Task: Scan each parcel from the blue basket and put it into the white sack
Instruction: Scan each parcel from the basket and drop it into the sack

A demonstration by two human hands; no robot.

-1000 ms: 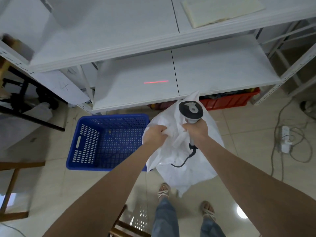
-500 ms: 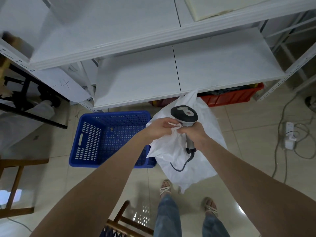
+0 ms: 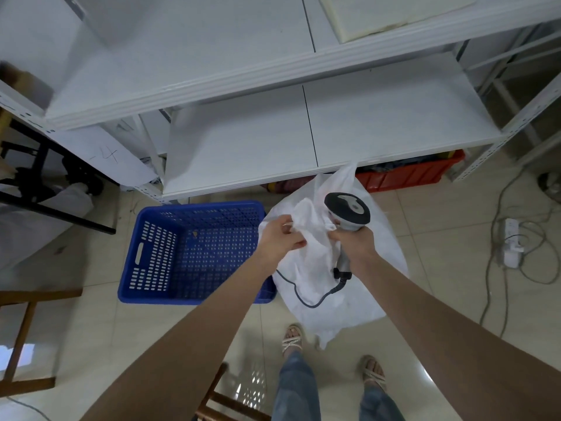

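1. Left hand [image 3: 280, 238] is bunched up on the mouth of the white sack [image 3: 349, 287], pinching the fabric.
2. Right hand [image 3: 353, 243] is wrapped round the scanner [image 3: 347, 209] handle and grips sack fabric too.
3. Sack hangs just right of the blue basket [image 3: 194, 253], touching its corner; no parcels visible in the basket.

I can't see inside the white sack [image 3: 349, 296]; its bunched mouth hides any contents. The red crate [image 3: 403, 174] sits mostly hidden under the shelf [image 3: 318, 141].
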